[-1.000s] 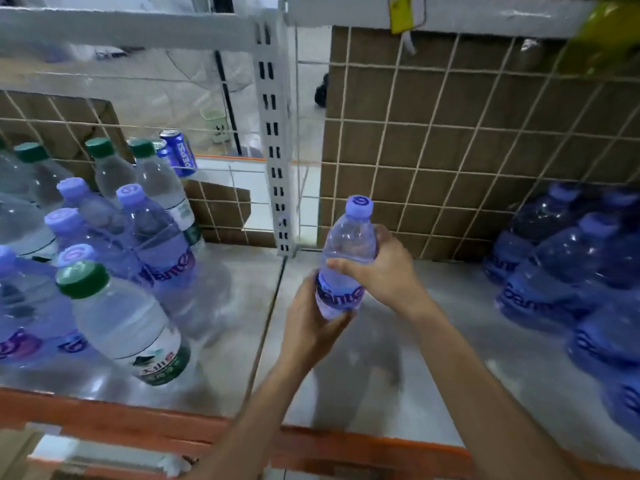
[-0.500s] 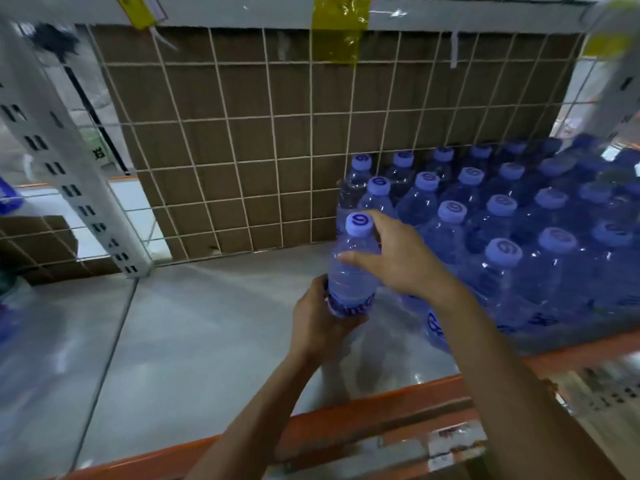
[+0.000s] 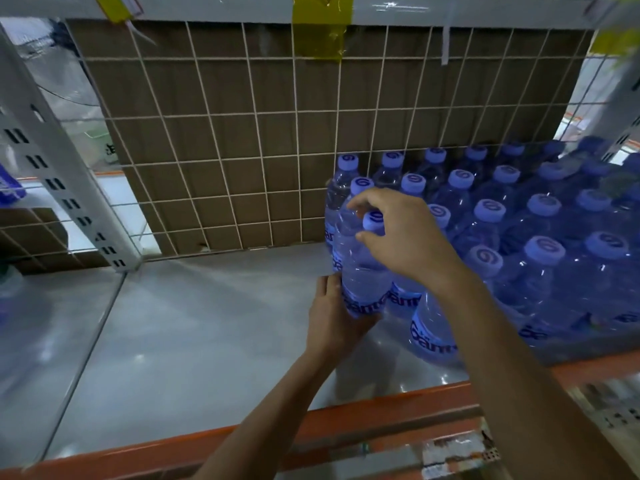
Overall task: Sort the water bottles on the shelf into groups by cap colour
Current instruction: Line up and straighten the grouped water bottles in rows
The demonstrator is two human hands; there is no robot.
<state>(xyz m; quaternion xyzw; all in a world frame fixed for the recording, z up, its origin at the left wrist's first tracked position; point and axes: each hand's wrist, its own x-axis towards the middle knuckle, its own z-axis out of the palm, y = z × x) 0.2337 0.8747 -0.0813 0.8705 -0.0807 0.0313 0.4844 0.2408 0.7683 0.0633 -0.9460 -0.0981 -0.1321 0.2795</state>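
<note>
A grey shelf (image 3: 207,323) with a mesh back (image 3: 242,133) carries a block of purple-capped bottles (image 3: 543,258) on its right half. One bottle (image 3: 360,271) is upright at the block's left edge, against its neighbours. The left hand (image 3: 332,323) grasps its labelled base, and the right hand (image 3: 405,240) curls round its cap (image 3: 374,221), thumb at the neck.

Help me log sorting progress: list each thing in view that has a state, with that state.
held bottle, upright, purple cap on, against the group's left edge.
left hand, grips the held bottle's lower part.
right hand, fingers curled round its cap and neck.
purple-capped group, upright, caps on, packed in rows at the right of the shelf.
</note>
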